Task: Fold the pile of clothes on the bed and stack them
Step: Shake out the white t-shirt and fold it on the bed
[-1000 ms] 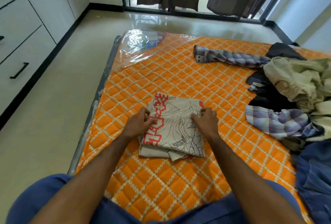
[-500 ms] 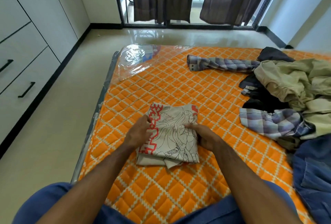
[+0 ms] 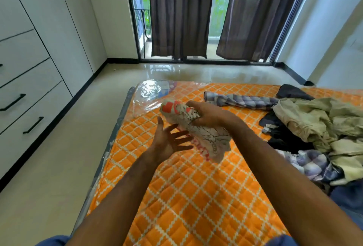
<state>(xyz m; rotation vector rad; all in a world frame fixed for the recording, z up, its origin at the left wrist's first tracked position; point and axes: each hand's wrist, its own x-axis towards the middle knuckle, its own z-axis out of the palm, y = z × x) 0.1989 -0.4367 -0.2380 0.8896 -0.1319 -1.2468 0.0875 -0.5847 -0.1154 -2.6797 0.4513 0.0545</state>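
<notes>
One folded printed shirt [image 3: 196, 127] is up off the bed [image 3: 196, 196], left of the unfolded pile [image 3: 318, 127]. Left hand [image 3: 167, 143] spread flat beneath, gripping nothing; right hand [image 3: 208, 116] alone has its grip curled round the bundle. Risk: the hanging end droops and the folds slip open. Counted: two hands, one plaid sleeve [image 3: 241, 101], one pile.

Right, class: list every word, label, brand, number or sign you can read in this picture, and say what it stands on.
None can be read.
Folded printed T-shirt held by the right hand: red block lettering, too blurred and creased to read.
Small tag on the dark garment in the pile: too small to read.
Clear plastic wrap at the mattress corner: a coloured print shows beneath it, unreadable.
</notes>
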